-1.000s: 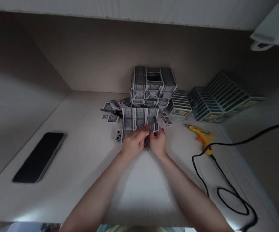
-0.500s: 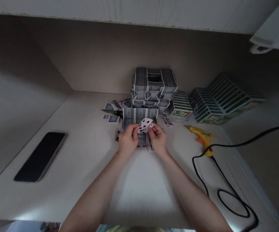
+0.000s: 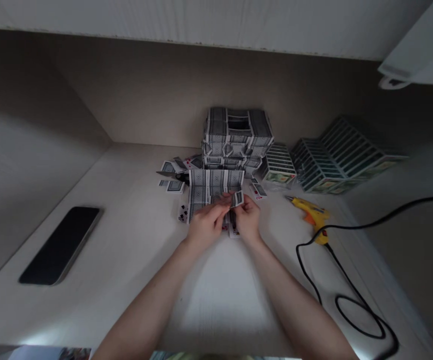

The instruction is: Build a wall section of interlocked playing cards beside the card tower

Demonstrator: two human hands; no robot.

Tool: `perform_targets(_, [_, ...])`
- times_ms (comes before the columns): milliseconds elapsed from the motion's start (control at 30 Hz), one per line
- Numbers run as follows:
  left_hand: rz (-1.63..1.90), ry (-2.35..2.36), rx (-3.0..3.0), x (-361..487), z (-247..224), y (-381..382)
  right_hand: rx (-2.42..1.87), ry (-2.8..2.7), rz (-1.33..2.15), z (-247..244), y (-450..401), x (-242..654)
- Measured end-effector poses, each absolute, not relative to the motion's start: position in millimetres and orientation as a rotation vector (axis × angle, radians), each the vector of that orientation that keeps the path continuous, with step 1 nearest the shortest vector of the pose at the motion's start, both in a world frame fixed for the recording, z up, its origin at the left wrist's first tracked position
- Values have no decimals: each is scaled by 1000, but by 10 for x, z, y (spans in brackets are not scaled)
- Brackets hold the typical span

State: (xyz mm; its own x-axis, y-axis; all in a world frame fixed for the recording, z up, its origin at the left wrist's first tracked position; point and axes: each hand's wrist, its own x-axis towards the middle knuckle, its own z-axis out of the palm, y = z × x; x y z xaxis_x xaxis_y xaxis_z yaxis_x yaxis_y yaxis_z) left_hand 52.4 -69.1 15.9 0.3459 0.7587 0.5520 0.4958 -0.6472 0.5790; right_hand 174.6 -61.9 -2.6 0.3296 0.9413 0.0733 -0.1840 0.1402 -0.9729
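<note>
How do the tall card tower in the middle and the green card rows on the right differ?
The central card tower stands taller, in stacked tiers, with grey patterned backs; the card rows at right sit lower, stepping sideways, and look green. Both are built from playing cards.

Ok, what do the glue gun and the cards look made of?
The glue gun looks like moulded plastic, from its smooth yellow sheen. The cards look like thin coated paperboard, with printed backs and a faint sheen, though plastic can't be ruled out.
</note>
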Motion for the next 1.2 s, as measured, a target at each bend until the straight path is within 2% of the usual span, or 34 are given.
perform_targets(133, [1134,1076,2402,528,157,-709,-1177,-919,924,-40,-634,1741])
perform_targets(433, [1301,1478,2090,492,99,-649,-1175,-922,995,-99,-602,1719])
perform_targets(700, [1353,1427,2122,489,128,-655,-1131,-893,1036,-20,-630,1709])
perform_targets(1033, [1294,1002,2567,479,155,-697,-1109,-903,971,-51,-637,1733])
perform_targets(1200, [1226,1090,2604,507,144,-719,-1139,-914,928,-70,-627,1726])
